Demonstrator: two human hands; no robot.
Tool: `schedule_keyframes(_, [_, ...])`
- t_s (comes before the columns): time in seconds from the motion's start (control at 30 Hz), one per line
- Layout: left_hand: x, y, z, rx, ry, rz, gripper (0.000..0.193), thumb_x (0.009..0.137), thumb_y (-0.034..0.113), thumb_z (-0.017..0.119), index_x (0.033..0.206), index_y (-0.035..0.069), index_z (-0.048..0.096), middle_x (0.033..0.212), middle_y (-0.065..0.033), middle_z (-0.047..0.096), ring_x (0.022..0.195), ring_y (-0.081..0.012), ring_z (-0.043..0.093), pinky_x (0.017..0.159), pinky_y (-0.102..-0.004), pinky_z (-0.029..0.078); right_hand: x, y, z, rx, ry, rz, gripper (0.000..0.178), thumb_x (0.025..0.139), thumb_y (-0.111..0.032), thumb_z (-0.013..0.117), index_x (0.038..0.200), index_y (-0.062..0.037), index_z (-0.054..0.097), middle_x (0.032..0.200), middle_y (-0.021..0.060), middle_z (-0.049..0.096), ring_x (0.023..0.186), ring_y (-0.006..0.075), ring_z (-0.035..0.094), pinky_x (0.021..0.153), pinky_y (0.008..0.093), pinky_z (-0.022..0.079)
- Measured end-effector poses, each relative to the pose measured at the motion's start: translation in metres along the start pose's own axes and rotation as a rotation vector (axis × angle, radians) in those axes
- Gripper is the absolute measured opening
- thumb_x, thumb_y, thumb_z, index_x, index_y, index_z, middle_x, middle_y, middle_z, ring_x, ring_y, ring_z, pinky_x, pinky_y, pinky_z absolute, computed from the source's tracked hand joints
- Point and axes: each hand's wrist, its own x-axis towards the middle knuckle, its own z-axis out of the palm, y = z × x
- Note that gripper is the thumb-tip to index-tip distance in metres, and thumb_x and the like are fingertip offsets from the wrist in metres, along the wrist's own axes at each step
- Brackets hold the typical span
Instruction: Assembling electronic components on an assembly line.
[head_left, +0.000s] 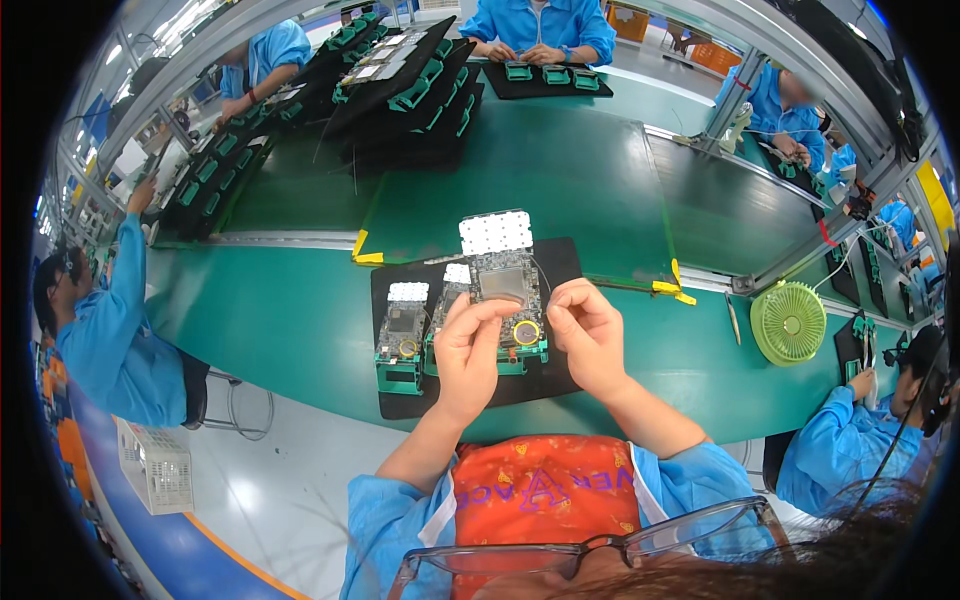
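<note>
My left hand (468, 352) is over a circuit board (505, 262), thumb and forefinger pinched together near its middle. Whatever it may hold is too small to make out. Beside the board's right edge, my right hand (590, 335) is closed in a pinch where a thin dark wire (545, 277) curves down to the fingertips. The board carries a white dotted panel (496, 232) at its far end, a grey metal plate and a yellow ring, and sits in a green holder. To its left lies a similar board (405, 322) in a green holder (400, 377). Another between them is partly hidden by my left hand.
The boards rest on a black mat (555, 258) on the green table (270, 300). At right are a green fan (788, 322) and a pen-like tool (733, 318). Stacked black trays (415, 100) stand beyond a dark conveyor belt (540, 180). Several co-workers in blue sit around.
</note>
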Motion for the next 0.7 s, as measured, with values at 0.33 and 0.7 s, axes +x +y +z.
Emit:
schedule_keyframes(0.33, [-0.002, 0.014, 0.006, 0.005, 0.007, -0.079, 0.004, 0.086, 0.004, 0.065, 0.083, 0.002, 0.066, 0.076, -0.0049, 0.064, 0.079, -0.0152, 0.053, 0.068, -0.0284, 0.043, -0.001, -0.008, 0.006, -0.932, -0.001, -0.793, 0.019, 0.075, 0.008, 0.073, 0.089, -0.0029, 0.068, 0.09, 0.009, 0.056, 0.071, 0.0153, 0.057, 0.057, 0.0243, 0.046])
schedule_keyframes(0.7, [-0.009, 0.009, 0.008, 0.231, -0.024, 0.044, 0.01, 0.087, 0.001, 0.061, 0.097, 0.001, 0.064, 0.09, -0.0091, 0.062, 0.08, -0.0169, 0.053, 0.069, -0.0303, 0.044, -0.002, -0.036, 0.017, -0.788, -0.063, -0.282, 0.01, 0.078, 0.007, 0.069, 0.086, 0.0011, 0.067, 0.091, 0.0059, 0.053, 0.071, 0.0077, 0.055, 0.055, 0.0202, 0.046])
